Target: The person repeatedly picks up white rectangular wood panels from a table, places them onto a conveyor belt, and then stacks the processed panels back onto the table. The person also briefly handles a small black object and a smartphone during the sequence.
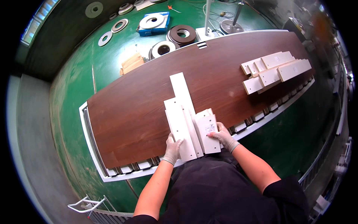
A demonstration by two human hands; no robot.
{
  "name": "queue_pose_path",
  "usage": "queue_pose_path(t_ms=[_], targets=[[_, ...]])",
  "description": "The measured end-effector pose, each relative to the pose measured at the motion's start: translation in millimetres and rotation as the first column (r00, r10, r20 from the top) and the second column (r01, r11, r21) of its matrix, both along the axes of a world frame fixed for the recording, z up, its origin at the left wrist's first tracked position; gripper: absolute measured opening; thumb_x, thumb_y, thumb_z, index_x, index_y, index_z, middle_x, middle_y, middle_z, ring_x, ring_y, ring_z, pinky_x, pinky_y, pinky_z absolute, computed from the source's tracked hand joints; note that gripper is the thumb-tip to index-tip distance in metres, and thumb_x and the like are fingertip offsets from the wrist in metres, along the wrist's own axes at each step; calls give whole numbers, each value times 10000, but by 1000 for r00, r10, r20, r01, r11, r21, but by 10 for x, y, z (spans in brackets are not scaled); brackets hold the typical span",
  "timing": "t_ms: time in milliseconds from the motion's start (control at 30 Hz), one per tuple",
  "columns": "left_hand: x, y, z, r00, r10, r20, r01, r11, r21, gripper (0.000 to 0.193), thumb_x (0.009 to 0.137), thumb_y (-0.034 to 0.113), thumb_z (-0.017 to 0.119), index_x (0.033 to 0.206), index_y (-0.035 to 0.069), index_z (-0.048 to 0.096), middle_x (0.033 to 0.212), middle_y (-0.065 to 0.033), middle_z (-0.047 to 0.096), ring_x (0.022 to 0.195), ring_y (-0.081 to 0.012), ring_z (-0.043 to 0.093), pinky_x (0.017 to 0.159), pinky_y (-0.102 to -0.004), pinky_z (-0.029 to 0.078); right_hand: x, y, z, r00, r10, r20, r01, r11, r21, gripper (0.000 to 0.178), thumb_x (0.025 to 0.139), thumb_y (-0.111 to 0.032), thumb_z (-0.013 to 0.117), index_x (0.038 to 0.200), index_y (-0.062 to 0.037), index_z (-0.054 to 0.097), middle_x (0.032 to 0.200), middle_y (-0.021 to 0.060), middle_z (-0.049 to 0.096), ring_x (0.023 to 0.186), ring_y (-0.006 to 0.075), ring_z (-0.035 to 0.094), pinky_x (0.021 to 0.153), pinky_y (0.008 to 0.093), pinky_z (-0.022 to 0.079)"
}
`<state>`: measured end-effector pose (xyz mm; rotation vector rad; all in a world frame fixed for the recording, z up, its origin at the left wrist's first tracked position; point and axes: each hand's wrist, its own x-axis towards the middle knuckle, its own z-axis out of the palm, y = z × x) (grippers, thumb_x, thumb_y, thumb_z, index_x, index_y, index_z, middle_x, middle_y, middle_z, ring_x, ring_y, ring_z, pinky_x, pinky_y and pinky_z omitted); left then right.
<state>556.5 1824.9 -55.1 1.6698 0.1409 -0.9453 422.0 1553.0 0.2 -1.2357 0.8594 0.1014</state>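
Note:
Both my hands wear pale thin gloves. My left hand (173, 149) is closed on the near left edge of a stack of long white boards (181, 128) with small drilled holes, its thumb on top. My right hand (224, 136) grips the right side of a shorter stack of white panels (206, 130), its thumb beside a printed label. The two stacks lie side by side at the table's near edge, against my dark clothing. A further long white strip (182, 89) reaches out from beneath them toward the far side. My fingers under the board edges are hidden.
Under the boards is a brown wood-look tabletop (130, 115) on a white roller frame (93, 149). More white boards (276, 69) are piled at its right. Edge-band rolls (182, 34) and a blue box (154, 28) stand beyond on the green floor. A white metal rail (89, 203) stands lower left.

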Motion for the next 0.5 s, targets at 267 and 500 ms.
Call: queue_pose_path(t_ms=[267,500], targets=[[55,-292,804,973,59,-225,-180,801,-570,792,1054,571,602,1648,127,323,1598,-93,493,1444,-269,501,1210,-457,431,511,383,385,970,26,241,-113,928,356,784,851,-211,892,1484,7,483,1304,103,685,1188,199,675,1029,377,571],[259,-211,665,991,-11,-132,-40,926,-375,858,990,337,778,1668,152,287,1511,-83,543,1344,-245,580,1121,-439,526,604,669,94,928,372,35,-312,823,-475,856,971,-578,634,1524,60,491,1597,314,458,1517,434,407,1252,483,333]])
